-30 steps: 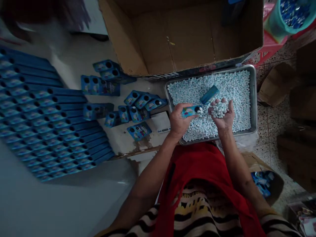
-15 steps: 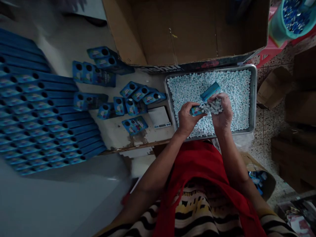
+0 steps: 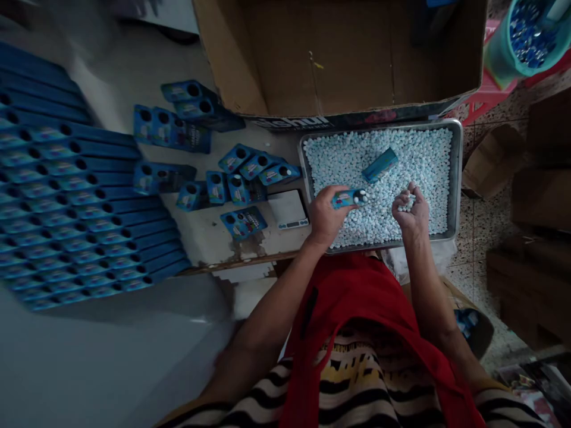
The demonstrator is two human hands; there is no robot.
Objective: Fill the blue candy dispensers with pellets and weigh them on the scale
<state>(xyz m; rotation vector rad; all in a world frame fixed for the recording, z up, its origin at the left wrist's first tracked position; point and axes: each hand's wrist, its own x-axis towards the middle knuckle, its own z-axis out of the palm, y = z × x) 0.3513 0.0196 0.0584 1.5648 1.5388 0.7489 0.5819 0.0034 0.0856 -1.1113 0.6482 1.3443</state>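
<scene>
My left hand [image 3: 326,217] grips a small blue box [image 3: 345,198] over the left part of a metal tray [image 3: 455,178]. White pellets show at the box's round hole, on its right end. My right hand [image 3: 413,211], palm up with curled fingers, cups a small heap of white pellets [image 3: 405,203] over the tray's right side. Pale blue-white pellets [image 3: 339,157] fill the tray. Another blue box [image 3: 380,165] lies on top of them, beyond both hands.
Left of the tray are a small scale [image 3: 289,209] and several blue boxes [image 3: 243,223]. Stacked blue boxes [image 3: 89,226] stand farther left. A large cardboard carton [image 3: 285,65] borders the tray's far side. A teal bucket [image 3: 502,50] holds blue pieces at the far right.
My right hand has moved right, away from the box, and holds fewer pellets. My left hand has shifted slightly left with its box, whose hole now shows pellets.
</scene>
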